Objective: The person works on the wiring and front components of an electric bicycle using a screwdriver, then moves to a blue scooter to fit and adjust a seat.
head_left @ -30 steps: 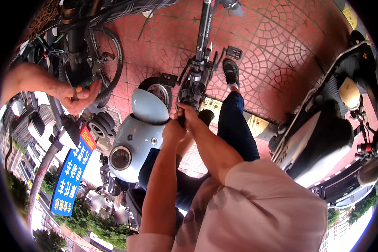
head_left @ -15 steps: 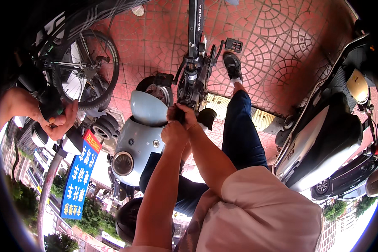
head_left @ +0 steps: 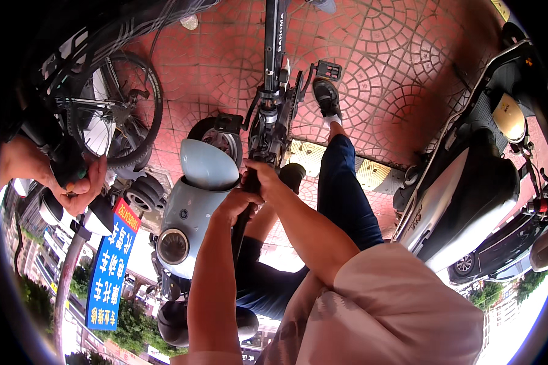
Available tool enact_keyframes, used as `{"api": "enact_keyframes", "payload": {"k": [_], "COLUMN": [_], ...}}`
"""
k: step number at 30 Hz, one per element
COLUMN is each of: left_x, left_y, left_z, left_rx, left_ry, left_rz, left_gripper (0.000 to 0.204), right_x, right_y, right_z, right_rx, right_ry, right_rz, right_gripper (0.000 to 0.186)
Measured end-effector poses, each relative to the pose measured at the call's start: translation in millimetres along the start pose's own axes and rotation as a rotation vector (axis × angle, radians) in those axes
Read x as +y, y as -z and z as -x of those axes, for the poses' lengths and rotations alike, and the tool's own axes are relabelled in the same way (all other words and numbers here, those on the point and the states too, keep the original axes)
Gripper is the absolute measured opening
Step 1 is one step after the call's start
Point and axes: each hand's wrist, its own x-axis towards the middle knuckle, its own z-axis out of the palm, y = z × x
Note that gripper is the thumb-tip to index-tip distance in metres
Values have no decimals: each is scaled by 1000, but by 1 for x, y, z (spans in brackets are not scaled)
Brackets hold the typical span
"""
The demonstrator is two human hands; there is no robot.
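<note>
My left hand (head_left: 245, 198) and my right hand (head_left: 260, 176) are closed, one just above the other. Both grip a long, narrow black band (head_left: 242, 226) that looks like a tyre; it runs down past my left hand, and its full shape is hidden by my arms. Just beyond my right hand is the rear end of a black bicycle (head_left: 273, 79), its frame tube running away from me. Its pedals (head_left: 327, 70) stick out on both sides. Left of my hands is a pale blue scooter (head_left: 192, 210) with a round lamp, close to my left forearm.
Another person's hand (head_left: 79, 185) at the far left grips a dark object. Behind it is a bicycle wheel (head_left: 155, 109). A blue sign (head_left: 108, 274) stands lower left. At right is a parked motor scooter (head_left: 456, 213). Red patterned paving (head_left: 383, 67) lies beyond, with a yellow-white strip (head_left: 371, 173).
My left hand has slid lower and left, away from my right hand, and more of the black band shows below it. The whole view has shifted slightly.
</note>
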Motion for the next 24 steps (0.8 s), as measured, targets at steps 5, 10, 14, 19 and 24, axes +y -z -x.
{"api": "enact_keyframes", "payload": {"k": [5, 10, 14, 19, 24], "left_x": [-30, -30, -28, -47, -73], "left_y": [-42, -11, 6, 12, 14], "left_z": [-15, -5, -10, 72, 96], "left_rx": [956, 71, -81, -117, -83], "left_ry": [-451, -154, -88, 176, 105], "left_rz": [-943, -90, 20, 39, 43], "left_gripper": [16, 12, 14, 24, 22], "right_x": [2, -7, 3, 48, 53], "right_y": [9, -41, -43, -37, -56], "right_z": [-4, 36, 22, 49, 76], "right_rx": [-553, 356, 444, 226, 369], "right_ry": [-136, 17, 204, 263, 136], "right_rz": [-555, 323, 326, 40, 182], "right_gripper": [15, 25, 27, 19, 19]}}
